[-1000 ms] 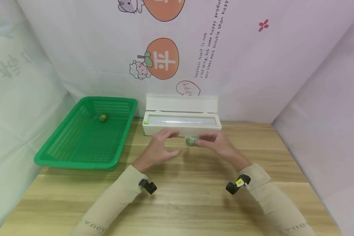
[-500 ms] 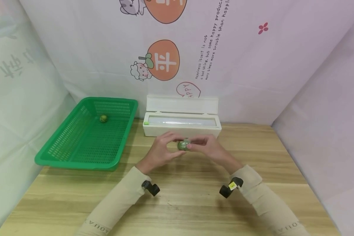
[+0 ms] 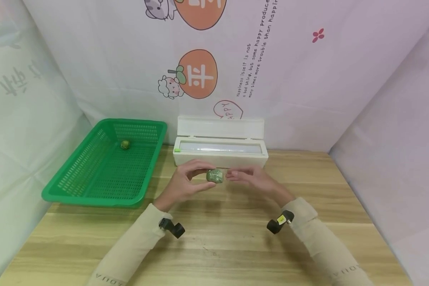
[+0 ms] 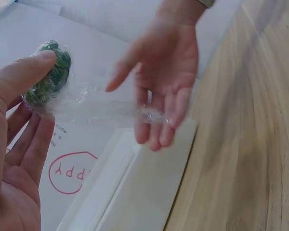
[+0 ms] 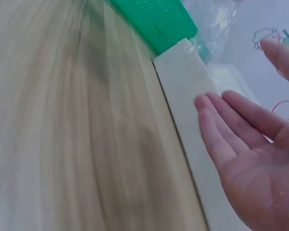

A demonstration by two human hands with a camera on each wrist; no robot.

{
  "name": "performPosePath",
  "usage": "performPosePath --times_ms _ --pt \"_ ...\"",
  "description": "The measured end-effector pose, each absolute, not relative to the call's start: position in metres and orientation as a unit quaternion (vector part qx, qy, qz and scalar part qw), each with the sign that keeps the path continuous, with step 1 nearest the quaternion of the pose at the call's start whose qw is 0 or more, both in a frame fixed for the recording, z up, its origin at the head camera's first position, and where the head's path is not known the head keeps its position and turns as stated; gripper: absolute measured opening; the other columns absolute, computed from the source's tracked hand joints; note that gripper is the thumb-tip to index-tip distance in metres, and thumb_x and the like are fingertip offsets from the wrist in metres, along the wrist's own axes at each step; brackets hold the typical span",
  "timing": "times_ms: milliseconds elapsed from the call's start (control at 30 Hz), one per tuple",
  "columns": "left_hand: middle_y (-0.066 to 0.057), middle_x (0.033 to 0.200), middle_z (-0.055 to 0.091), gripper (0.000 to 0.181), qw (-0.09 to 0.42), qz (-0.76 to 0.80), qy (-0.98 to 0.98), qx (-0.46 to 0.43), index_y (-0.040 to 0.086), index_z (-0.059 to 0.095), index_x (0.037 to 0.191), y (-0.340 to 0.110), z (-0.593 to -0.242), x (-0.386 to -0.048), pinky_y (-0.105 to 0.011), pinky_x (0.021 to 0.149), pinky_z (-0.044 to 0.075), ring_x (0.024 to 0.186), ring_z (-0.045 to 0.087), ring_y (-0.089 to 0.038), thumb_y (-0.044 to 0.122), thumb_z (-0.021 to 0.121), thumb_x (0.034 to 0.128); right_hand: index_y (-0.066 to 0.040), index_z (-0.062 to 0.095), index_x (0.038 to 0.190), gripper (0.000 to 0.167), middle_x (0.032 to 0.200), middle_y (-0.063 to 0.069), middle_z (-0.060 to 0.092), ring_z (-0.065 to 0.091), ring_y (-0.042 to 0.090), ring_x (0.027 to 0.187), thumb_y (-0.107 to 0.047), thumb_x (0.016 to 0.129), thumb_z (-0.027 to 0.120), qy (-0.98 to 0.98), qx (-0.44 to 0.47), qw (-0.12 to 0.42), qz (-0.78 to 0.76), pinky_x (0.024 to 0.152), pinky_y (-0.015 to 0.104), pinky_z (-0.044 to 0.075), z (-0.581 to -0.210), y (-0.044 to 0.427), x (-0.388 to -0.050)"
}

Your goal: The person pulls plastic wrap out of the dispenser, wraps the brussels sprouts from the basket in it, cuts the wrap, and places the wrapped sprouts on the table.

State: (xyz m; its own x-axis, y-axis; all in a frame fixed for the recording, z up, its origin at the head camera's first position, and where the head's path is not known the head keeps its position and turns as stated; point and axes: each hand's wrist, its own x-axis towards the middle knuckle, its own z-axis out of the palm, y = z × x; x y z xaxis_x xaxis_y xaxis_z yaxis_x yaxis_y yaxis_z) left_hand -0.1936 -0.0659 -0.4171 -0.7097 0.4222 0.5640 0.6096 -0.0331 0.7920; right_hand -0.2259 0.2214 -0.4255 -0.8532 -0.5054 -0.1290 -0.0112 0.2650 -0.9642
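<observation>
My left hand [image 3: 182,180] holds a green leafy ball [image 3: 214,176] wrapped in clear plastic film, between thumb and fingers, above the table. In the left wrist view a loose tail of film [image 4: 91,106] stretches from the ball [image 4: 62,70] across to the fingers of my right hand [image 4: 166,72]. That right hand [image 5: 260,168] has its fingers extended and palm turned up, just right of the ball. Whether its fingertips touch the film is hard to tell. Behind both hands stands a white cling film box [image 3: 221,160] with its lid raised.
On the left a green plastic basket [image 3: 47,194] holds one small green-yellow round item [image 3: 125,144]. The wooden table [image 3: 236,246] meets a printed white cloth [image 3: 289,99] at the back. Cloth also hangs at both sides.
The wrapped ball has passed from my right hand to my left and shifted left. My right fingers have let go of the ball and straightened.
</observation>
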Motion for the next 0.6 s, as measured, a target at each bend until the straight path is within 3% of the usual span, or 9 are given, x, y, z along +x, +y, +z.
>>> performPosePath --times_ms 133,233,433,600 --pt "-0.026 0.127 0.066 0.046 0.072 -0.653 -0.657 -0.369 -0.006 0.069 0.125 -0.070 -0.411 -0.189 -0.035 0.111 0.056 0.121 0.066 -0.011 -0.013 0.082 0.0817 0.006 0.051 0.149 0.060 0.147 0.022 0.063 0.064 0.033 0.136 -0.037 0.109 0.059 0.714 -0.164 0.267 -0.626 0.118 0.041 0.050 -0.434 0.217 -0.226" --pt "-0.026 0.127 0.065 0.047 0.075 -0.660 -0.651 -0.367 -0.007 0.068 0.126 -0.071 -0.409 -0.188 -0.036 0.111 0.056 0.121 0.066 -0.012 -0.014 0.082 0.0816 0.011 0.050 0.146 0.054 0.138 0.021 0.069 0.068 0.029 0.129 -0.028 0.110 0.057 0.681 -0.164 0.283 -0.655 0.118 0.042 0.050 -0.436 0.212 -0.223" --pt "-0.023 0.128 0.068 0.046 0.092 -0.631 -0.687 -0.348 -0.001 0.071 0.125 -0.079 -0.416 -0.191 -0.036 0.109 0.057 0.121 0.066 -0.011 -0.009 0.084 0.0818 0.015 0.059 0.132 0.040 0.106 0.003 0.079 0.075 0.012 0.098 -0.011 0.104 0.067 0.674 -0.128 0.247 -0.685 0.106 0.039 0.060 -0.430 0.206 -0.220" --pt "-0.014 0.123 0.072 0.041 0.115 -0.579 -0.730 -0.346 0.005 0.075 0.121 -0.087 -0.425 -0.196 -0.034 0.106 0.059 0.116 0.070 -0.015 0.000 0.088 0.0827 0.015 0.065 0.127 0.038 0.106 0.012 0.081 0.078 0.015 0.095 -0.011 0.100 0.073 0.709 -0.104 0.207 -0.666 0.101 0.042 0.062 -0.422 0.205 -0.220"
